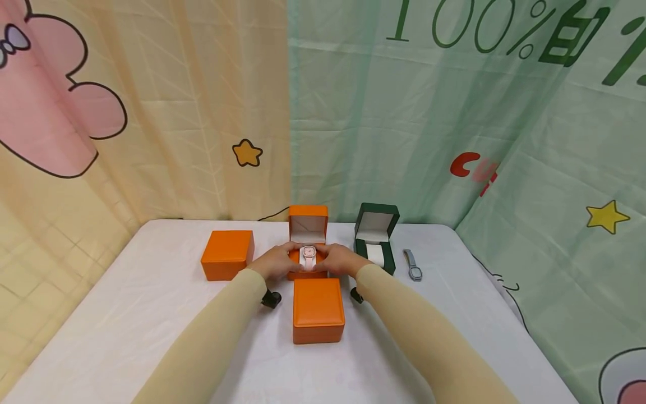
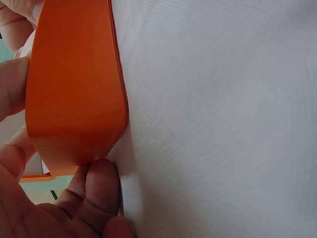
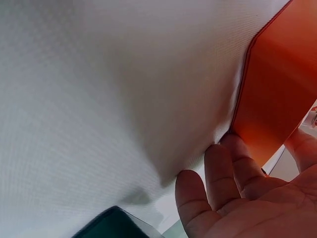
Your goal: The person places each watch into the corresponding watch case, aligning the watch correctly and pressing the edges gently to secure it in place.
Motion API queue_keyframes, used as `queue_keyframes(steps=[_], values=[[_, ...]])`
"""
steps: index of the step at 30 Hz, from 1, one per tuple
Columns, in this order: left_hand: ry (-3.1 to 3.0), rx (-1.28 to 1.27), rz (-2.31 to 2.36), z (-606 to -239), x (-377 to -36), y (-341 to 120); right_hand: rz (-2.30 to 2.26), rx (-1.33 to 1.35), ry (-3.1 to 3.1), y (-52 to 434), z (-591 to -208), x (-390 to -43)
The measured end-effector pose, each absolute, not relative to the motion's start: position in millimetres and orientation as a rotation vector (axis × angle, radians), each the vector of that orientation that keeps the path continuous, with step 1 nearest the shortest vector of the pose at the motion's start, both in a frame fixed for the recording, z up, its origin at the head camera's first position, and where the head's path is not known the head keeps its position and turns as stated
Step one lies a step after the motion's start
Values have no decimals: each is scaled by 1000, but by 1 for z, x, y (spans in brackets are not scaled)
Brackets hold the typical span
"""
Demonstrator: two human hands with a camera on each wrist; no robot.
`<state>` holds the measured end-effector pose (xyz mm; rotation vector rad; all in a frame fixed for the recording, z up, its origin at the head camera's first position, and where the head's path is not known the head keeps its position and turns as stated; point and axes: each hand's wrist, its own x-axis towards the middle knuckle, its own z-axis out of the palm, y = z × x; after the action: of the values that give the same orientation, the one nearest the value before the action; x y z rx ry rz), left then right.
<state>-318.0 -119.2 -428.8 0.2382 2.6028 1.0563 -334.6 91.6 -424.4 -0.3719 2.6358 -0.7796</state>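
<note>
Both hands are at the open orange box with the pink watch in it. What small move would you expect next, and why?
Probably pressing the watch down to seat it. It sits on the cushion of the open orange box, whose lid stands upright. The left hand and right hand flank the box, fingers at the watch; whether they pinch it is unclear.

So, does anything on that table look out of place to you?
Only the grey watch: it lies loose on the table beside the open green box, while the pink watch sits in its open orange box.

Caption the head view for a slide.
Both hands, left and right, flank an open orange box holding a pink watch.
</note>
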Motion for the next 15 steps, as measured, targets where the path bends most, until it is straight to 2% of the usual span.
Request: queue_keyframes(steps=[15], values=[[2598,241,1074,-429,-317,-120,-795,-365,2625,91,-423,-331]])
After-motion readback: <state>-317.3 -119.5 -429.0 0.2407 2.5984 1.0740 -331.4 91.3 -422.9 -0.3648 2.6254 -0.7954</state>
